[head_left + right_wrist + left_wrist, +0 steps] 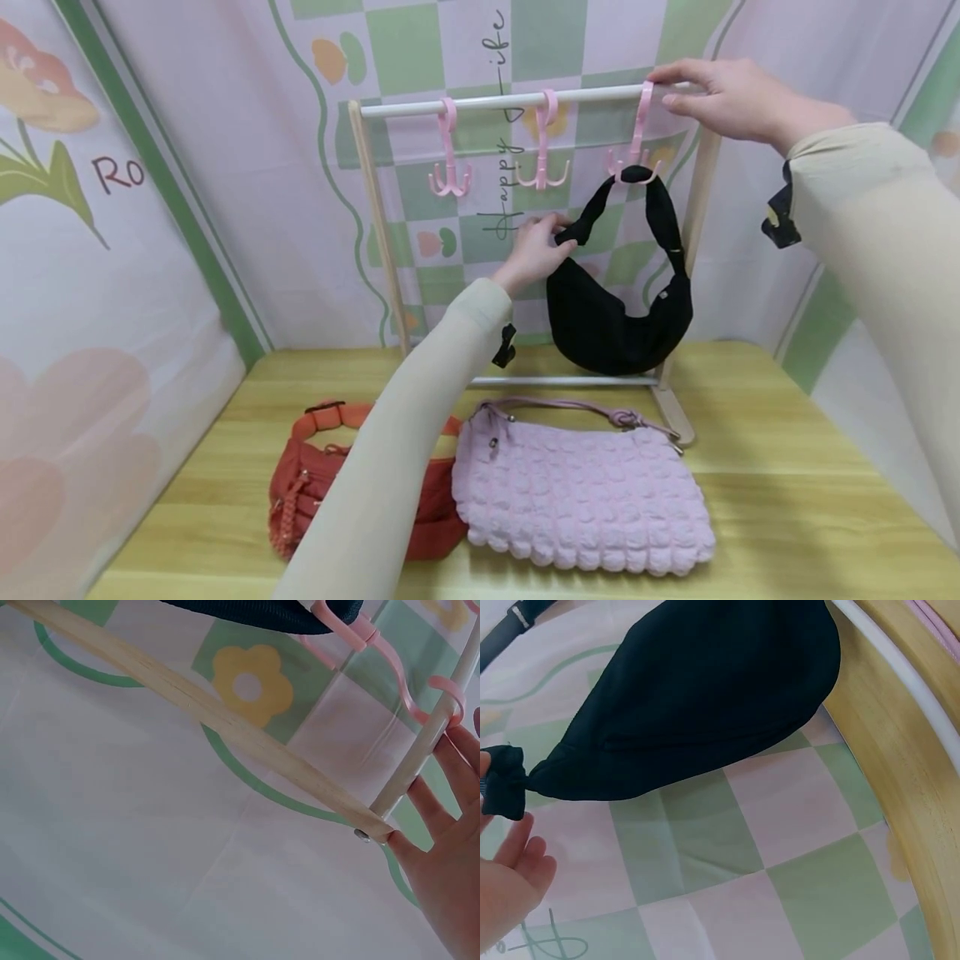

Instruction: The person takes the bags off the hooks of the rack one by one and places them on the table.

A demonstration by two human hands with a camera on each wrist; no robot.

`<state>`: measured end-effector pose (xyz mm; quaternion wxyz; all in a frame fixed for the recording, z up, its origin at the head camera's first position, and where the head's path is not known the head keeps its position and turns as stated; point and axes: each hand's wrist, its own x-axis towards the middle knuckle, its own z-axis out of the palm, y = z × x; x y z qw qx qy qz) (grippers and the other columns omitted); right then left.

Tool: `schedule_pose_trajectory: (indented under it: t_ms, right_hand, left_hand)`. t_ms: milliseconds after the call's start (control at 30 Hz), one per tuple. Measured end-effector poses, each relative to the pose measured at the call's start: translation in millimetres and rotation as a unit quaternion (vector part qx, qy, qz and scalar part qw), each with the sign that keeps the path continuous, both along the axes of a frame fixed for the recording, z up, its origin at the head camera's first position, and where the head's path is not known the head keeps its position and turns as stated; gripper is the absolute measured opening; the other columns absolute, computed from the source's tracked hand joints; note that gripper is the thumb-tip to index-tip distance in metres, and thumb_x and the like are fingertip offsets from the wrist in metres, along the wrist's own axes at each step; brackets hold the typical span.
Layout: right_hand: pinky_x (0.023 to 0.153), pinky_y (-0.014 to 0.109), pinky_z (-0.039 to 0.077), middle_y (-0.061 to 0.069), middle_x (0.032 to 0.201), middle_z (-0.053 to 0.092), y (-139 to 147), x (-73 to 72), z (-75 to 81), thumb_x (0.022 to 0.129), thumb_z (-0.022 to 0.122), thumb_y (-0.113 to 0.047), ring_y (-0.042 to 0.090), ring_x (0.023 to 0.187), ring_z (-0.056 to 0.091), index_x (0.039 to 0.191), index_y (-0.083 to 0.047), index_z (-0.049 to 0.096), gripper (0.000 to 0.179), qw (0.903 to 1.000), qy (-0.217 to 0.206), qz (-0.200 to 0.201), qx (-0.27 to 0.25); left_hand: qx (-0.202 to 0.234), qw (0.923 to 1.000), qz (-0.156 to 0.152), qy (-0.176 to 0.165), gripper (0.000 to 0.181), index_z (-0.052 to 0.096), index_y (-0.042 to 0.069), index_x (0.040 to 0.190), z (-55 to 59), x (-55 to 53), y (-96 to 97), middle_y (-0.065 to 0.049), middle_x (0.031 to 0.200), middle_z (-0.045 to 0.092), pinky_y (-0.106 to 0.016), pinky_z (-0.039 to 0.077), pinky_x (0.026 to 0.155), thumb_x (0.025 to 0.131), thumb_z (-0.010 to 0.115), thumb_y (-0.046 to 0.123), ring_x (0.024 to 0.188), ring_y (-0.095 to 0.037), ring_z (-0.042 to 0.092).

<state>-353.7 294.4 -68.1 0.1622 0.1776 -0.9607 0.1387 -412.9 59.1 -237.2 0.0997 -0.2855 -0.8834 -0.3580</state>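
Note:
A black shoulder bag [618, 333] hangs by its strap from the rightmost pink hook [641, 121]. My left hand [534, 252] pinches the knotted end of the strap at the bag's upper left, and the left wrist view shows this knot [505, 784] between thumb and fingers. Up at the right end of the white rail [495, 102], my right hand [738, 100] has its fingers spread, with fingertips at the rail beside the hook's top. In the right wrist view, those extended fingers [431, 806] lie along the rail near its wooden post [255, 739].
Two more pink hooks, a left one [450, 154] and a middle one [545, 146], hang bare. On the wooden table [780, 500] lie a red-orange bag [438, 500], partly behind my left sleeve, and a pink puffy bag [585, 500]. A patterned curtain [307, 250] stands behind the rack.

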Motion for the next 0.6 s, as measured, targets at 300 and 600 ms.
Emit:
schedule_pose_trajectory:
  t_ms: [300,600]
  right_hand:
    - [0.101,0.076,0.015,0.027,0.151,0.024,2.0,-2.3,6.1,0.101,0.036,-0.033,0.056,0.132,0.022,0.150,-0.021,0.025,0.052,0.9997,-0.023,-0.003,0.005]
    - [0.101,0.076,0.014,0.027,0.153,0.022,1.7,-2.2,6.2,0.100,0.037,-0.033,0.056,0.133,0.019,0.150,-0.023,0.024,0.053,0.9995,-0.030,-0.008,0.008]
  left_hand:
    - [0.040,0.9982,-0.030,-0.033,0.032,0.048,0.013,0.127,-1.0,-1.8,-2.4,-0.004,0.126,0.056,-0.026,0.041,0.096,0.097,0.052,0.024,0.114,-0.016,0.052]
    - [0.050,0.9970,-0.036,-0.047,0.035,0.046,0.014,0.130,-1.6,-3.2,-2.6,-0.005,0.129,0.057,-0.025,0.043,0.097,0.097,0.052,0.024,0.119,-0.017,0.052]
